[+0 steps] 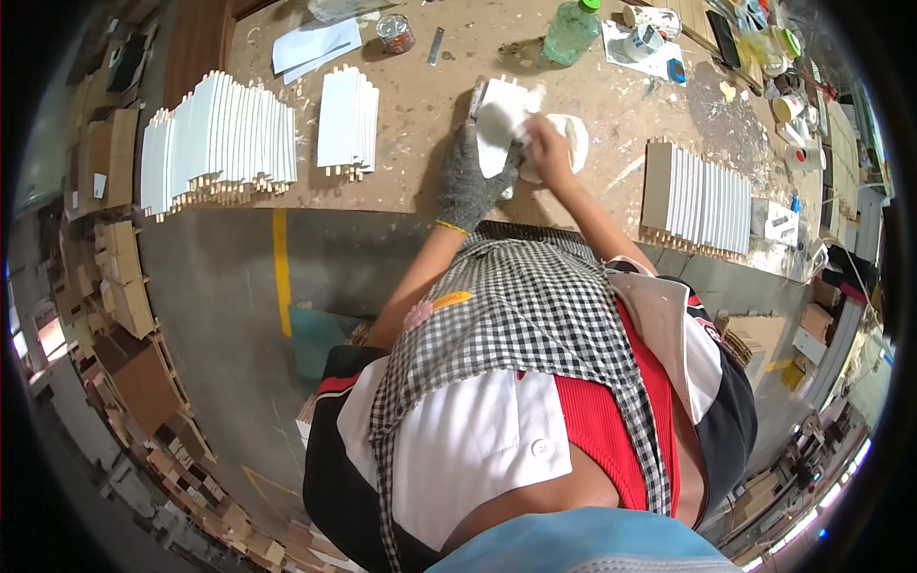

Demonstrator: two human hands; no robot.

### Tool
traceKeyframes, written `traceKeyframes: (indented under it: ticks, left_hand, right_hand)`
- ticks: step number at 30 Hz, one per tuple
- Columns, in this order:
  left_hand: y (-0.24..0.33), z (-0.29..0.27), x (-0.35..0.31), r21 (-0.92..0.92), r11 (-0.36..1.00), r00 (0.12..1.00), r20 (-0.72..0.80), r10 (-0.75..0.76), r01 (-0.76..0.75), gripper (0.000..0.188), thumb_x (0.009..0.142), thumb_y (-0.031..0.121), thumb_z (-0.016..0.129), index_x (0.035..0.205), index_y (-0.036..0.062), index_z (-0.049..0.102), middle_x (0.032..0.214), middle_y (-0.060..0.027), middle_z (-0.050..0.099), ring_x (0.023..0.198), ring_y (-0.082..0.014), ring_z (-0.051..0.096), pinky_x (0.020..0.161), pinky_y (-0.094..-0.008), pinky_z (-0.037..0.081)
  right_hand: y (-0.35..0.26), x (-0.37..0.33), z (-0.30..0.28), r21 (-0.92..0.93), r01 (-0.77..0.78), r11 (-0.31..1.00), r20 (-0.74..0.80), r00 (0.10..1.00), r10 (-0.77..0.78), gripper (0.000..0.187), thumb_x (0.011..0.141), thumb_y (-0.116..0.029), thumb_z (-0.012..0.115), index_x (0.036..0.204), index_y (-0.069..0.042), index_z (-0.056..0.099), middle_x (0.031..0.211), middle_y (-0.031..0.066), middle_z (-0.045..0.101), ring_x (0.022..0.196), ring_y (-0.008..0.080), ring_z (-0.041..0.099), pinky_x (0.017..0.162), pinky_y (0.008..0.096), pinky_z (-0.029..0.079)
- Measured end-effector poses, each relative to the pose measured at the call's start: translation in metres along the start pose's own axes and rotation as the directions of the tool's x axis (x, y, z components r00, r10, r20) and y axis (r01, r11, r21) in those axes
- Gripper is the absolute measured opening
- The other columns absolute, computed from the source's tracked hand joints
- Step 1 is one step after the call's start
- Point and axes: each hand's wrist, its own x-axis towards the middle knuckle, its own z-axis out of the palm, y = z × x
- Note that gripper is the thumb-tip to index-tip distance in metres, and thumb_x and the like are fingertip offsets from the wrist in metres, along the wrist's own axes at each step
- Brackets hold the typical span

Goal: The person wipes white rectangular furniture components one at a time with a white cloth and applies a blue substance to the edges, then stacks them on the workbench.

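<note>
A grey knitted glove covers my left hand, which grips the near part of a white panel with small wooden pegs at its end. My bare right hand is closed on a white cloth and presses it to the panel's face; the cloth is smeared by motion. Just right of that hand lies a white rounded thing, partly covered by it, whose kind I cannot make out. Left of my hands stands a small row of similar panels.
The stained worktable carries a larger panel row at left and another at right. Along its far side are a tin can, a green bottle, a tape roll and papers.
</note>
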Motion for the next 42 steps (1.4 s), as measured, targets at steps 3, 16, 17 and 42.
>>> traceKeyframes:
  ticks: [3, 16, 17, 42]
  left_hand:
    - [-0.012, -0.009, -0.014, 0.024, 0.969, 0.963, -0.112, 0.247, -0.246, 0.120, 0.062, 0.044, 0.088, 0.151, 0.0022, 0.020, 0.143, -0.0282, 0.039, 0.129, -0.0446, 0.042, 0.104, -0.0504, 0.041]
    - [-0.015, -0.001, -0.030, -0.270, 0.962, 0.996, -0.088, 0.008, -0.032, 0.095, 0.077, 0.030, 0.082, 0.150, 0.0010, 0.028, 0.138, -0.0241, 0.051, 0.125, -0.0347, 0.053, 0.102, -0.0427, 0.045]
    - [-0.004, -0.008, -0.028, -0.235, 0.972, 0.999, -0.052, 0.008, -0.020, 0.096, 0.077, 0.029, 0.082, 0.150, 0.0011, 0.027, 0.139, -0.0243, 0.050, 0.125, -0.0351, 0.053, 0.101, -0.0428, 0.045]
    - [-0.137, -0.197, -0.032, 0.124, 0.991, 0.875, -0.485, 0.016, 0.051, 0.094, 0.073, 0.035, 0.085, 0.147, 0.0033, 0.036, 0.154, -0.0243, 0.028, 0.144, -0.0367, 0.028, 0.115, -0.0494, 0.027]
  right_hand:
    - [-0.014, 0.033, -0.038, 0.215, -0.319, 0.923, -0.280, 0.885, 0.371, 0.021, 0.102, -0.017, 0.050, 0.101, -0.001, 0.063, 0.077, 0.0080, 0.062, 0.068, 0.0144, 0.057, 0.062, 0.0284, 0.046]
    - [0.019, 0.088, -0.011, -0.438, 0.224, 0.871, 0.156, 0.973, -0.173, 0.029, 0.096, -0.029, 0.059, 0.117, -0.011, 0.066, 0.131, 0.0105, 0.061, 0.115, 0.0321, 0.060, 0.097, 0.0421, 0.049]
    - [0.038, 0.107, -0.028, -0.441, 0.081, 0.894, 0.162, 0.987, -0.009, 0.027, 0.097, -0.027, 0.056, 0.111, -0.007, 0.067, 0.112, 0.0162, 0.068, 0.098, 0.0381, 0.064, 0.082, 0.0427, 0.052]
    - [-0.013, -0.050, -0.185, 0.699, -0.513, 0.498, -0.030, 0.675, 0.737, 0.036, 0.095, -0.028, 0.064, 0.117, 0.001, 0.064, 0.111, 0.0123, 0.068, 0.104, 0.0201, 0.064, 0.091, 0.0340, 0.052]
